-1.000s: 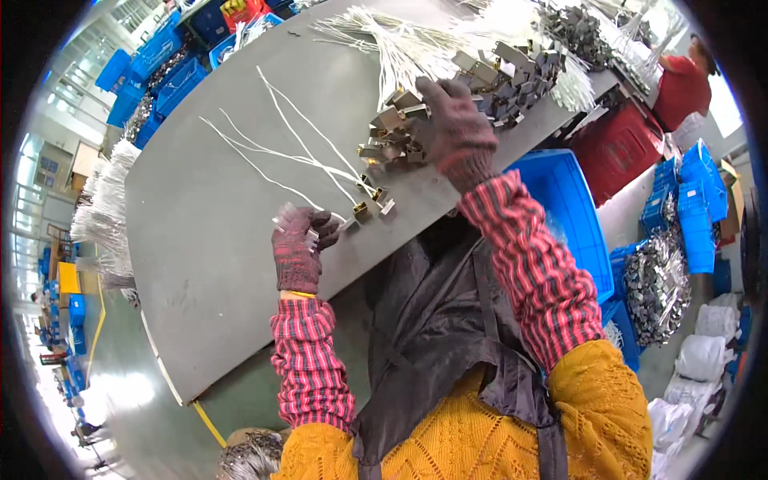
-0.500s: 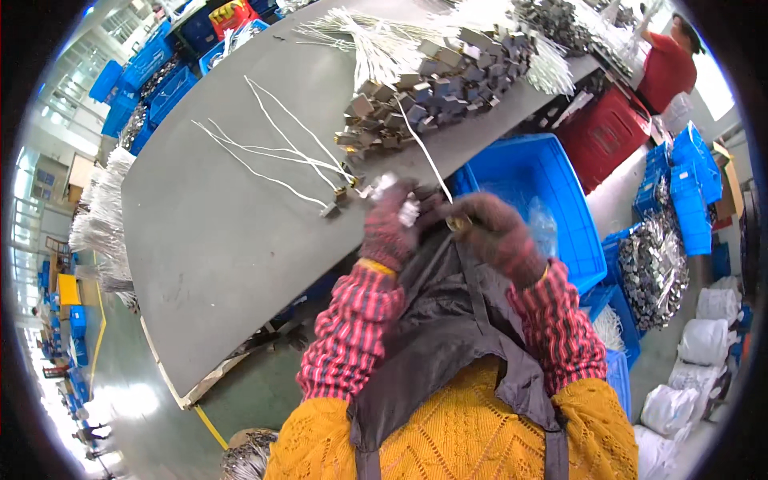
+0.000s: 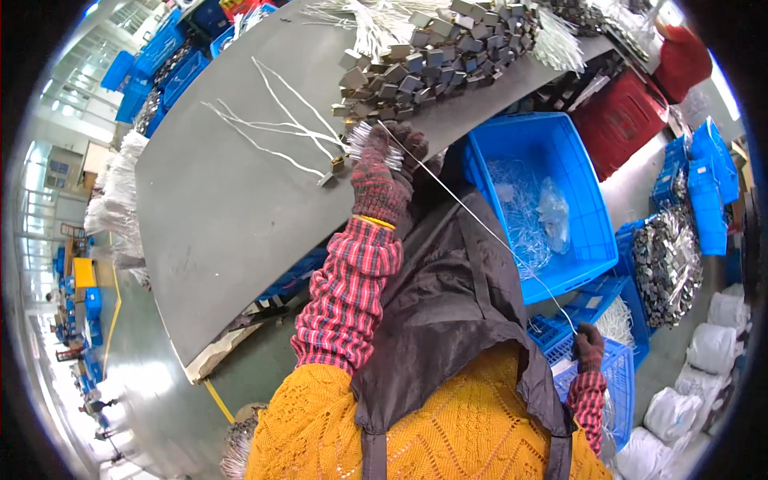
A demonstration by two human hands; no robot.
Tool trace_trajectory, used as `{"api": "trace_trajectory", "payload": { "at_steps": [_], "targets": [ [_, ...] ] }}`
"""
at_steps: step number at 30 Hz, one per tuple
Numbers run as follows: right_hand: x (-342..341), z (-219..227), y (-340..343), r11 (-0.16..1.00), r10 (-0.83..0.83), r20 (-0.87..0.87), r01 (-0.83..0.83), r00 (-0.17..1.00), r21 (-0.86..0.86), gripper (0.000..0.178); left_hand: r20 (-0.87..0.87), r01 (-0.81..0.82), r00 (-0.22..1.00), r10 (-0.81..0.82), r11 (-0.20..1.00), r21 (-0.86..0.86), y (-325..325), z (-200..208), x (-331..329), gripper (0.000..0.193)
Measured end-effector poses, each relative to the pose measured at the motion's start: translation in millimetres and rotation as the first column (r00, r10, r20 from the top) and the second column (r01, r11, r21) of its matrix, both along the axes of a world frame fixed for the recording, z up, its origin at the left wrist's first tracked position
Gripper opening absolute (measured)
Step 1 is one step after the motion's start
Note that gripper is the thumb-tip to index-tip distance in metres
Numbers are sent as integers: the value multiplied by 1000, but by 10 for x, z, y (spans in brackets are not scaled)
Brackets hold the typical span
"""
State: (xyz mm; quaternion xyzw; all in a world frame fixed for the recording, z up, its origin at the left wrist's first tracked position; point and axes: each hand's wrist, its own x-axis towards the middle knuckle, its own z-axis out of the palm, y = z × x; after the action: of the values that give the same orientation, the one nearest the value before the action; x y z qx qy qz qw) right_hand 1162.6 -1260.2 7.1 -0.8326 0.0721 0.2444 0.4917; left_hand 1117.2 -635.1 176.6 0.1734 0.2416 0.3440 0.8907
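My left hand (image 3: pixel 384 170), in a dark knit glove, is closed on a small metal part with a tuft of white strands at the near edge of the grey table (image 3: pixel 208 216). A thin white wire (image 3: pixel 480 228) runs taut from that hand down to my right hand (image 3: pixel 590 346), gloved too, which pinches the wire's other end low at my right side above a blue crate (image 3: pixel 616 384). A heap of small metal parts (image 3: pixel 432 56) lies on the table just beyond my left hand. A few finished parts with long white wires (image 3: pixel 276 128) lie to its left.
A large blue bin (image 3: pixel 592 216) holding white wires and a plastic bag stands to my right, a red bin (image 3: pixel 620 112) behind it. More blue crates, metal parts (image 3: pixel 664 264) and white rolls (image 3: pixel 720 320) crowd the right. A person in red (image 3: pixel 680 56) stands at the far right.
My hands were together at my chest half a second ago. Now my right hand has drawn the white wire far down to the right while my left hand stays near the table edge.
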Motion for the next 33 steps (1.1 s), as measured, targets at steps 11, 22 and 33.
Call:
{"api": "trace_trajectory", "payload": {
  "at_steps": [11, 22, 33],
  "targets": [
    [184, -305, -338, 997, -75, 44, 74, 996, 29, 28, -110, -77, 988, 106, 968, 240, 379, -17, -243, 27],
    [268, 479, 2009, 939, 163, 20, -162, 986, 304, 50, -101, 152, 988, -118, 875, 460, -32, -224, -299, 19],
    [-27, 1416, 4971, 666, 520, 522, -704, 676, 247, 60, -247, 95, 964, 97, 742, 663, 18, -388, -522, 14]
  ]
}}
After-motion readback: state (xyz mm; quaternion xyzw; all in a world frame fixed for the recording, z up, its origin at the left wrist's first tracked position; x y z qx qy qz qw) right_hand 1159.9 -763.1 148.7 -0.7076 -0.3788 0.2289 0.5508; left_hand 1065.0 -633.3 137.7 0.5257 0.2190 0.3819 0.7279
